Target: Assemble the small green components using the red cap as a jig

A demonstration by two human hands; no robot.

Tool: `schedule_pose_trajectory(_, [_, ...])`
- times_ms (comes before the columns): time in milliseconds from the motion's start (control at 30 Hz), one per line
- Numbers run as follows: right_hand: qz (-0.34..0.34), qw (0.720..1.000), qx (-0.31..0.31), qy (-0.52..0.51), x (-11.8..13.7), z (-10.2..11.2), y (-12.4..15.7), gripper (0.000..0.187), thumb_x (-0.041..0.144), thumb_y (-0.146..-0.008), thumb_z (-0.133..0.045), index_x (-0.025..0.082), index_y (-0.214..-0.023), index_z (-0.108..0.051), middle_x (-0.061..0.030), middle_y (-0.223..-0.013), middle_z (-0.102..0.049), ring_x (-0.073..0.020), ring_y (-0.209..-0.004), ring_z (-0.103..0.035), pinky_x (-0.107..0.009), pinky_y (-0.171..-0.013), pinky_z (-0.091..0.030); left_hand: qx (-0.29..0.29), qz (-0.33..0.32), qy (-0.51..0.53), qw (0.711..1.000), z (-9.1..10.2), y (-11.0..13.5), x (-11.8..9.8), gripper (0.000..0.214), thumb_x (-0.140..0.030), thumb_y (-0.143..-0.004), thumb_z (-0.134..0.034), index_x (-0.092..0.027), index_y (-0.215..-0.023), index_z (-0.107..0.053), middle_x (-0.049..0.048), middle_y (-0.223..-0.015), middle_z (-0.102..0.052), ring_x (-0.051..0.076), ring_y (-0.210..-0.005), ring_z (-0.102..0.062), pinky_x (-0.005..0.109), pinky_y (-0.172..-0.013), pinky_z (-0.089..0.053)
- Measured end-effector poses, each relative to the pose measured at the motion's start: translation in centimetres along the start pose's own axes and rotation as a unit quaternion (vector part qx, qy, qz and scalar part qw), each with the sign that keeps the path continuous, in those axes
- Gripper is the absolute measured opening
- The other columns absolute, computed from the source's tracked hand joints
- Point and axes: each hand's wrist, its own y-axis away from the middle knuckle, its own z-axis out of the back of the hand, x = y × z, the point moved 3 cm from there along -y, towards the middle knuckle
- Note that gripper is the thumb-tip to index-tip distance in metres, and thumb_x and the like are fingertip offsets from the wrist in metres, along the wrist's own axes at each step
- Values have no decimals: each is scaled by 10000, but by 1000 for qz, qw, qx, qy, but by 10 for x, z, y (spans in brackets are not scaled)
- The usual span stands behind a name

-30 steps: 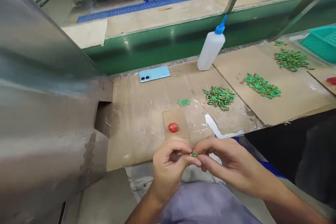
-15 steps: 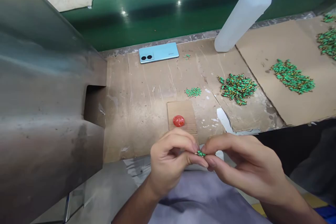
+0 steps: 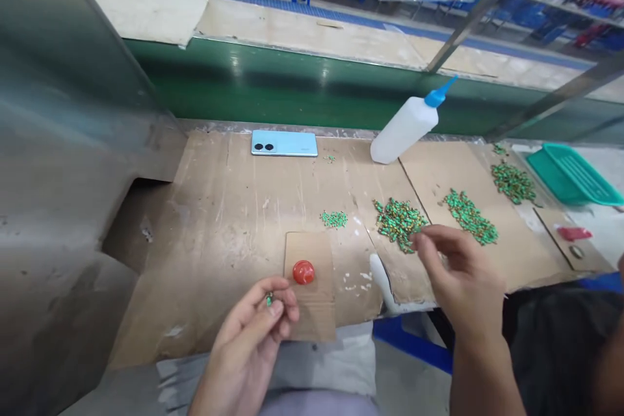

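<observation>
While the left hand (image 3: 253, 338) grips a green piece (image 3: 269, 299) between thumb and fingertips, the right hand (image 3: 463, 276) is positioned at the near-right edge of the first pile (image 3: 397, 221), thumb and forefinger close together. Whether the right fingertips hold a piece or touch the pile cannot be determined. The green piece is located just left of the red disc (image 3: 303, 272), on its near side. The disc rests on the card (image 3: 312, 318), between the two hands. Small green bits (image 3: 334, 219) lie beyond the card, to the left of the first pile. A second pile (image 3: 470, 216) lies to the right of the first, and a third pile (image 3: 513, 183) lies farther right, near the basket (image 3: 565, 175). The phone (image 3: 287, 143) lies flat along the back of the cardboard (image 3: 229, 214), camera side up. To its right, and apart from it, is the bottle (image 3: 403, 130), fitted with a blue nozzle (image 3: 437, 96). A few stray bits (image 3: 330, 158) lie between them.
</observation>
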Motion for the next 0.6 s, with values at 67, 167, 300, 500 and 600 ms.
schedule_pose_trajectory(67, [12,998,-28,47,-30,-3,-19,183,410,-1070,-712,245,-1035,-784,-47,-814,-797,-222,-654,-698,-389,-717,-606,-47,9,24,999,10,2,-7,302,-235,-856,-1017,-142,-1096,-859,105,-1057,-862,212,-970,-847,245,-865,-713])
schedule_pose_trajectory(167, [31,995,-27,94,-51,-13,-36,218,415,-1069,-679,235,-1015,-790,-90,-889,-789,-262,-723,-682,-425,-755,-561,-93,8,36,995,25,0,-15,401,-266,-818,-1053,-141,-1150,-867,126,-1213,-885,254,-1122,-879,251,-972,-729])
schedule_pose_trajectory(300, [83,992,16,89,-34,-41,-35,220,392,-1113,-639,247,-1070,-798,-142,-1060,-796,-343,-1011,-752,-517,-967,-601,-82,10,21,996,37,-9,-16,549,-444,-702,-1136,-140,-1057,-848,132,-1156,-904,238,-972,-892,231,-810,-733])
schedule_pose_trajectory(500, [154,973,167,35,0,-108,-33,256,354,-1133,-611,267,-1139,-852,-132,-1095,-819,-324,-1041,-769,-496,-957,-627,-54,15,-50,997,36,-13,-8,584,-702,-897,-941,-156,-901,-731,-70,-549,-562,49,-463,-438,150,-493,-370])
schedule_pose_trajectory(600, [142,969,200,17,0,-119,-37,293,367,-1125,-594,242,-1057,-849,-137,-1038,-824,-331,-1001,-758,-507,-949,-609,-18,2,-57,998,32,-13,-9,564,-668,-899,-955,-136,-931,-770,-89,-563,-477,48,-529,-358,167,-559,-343])
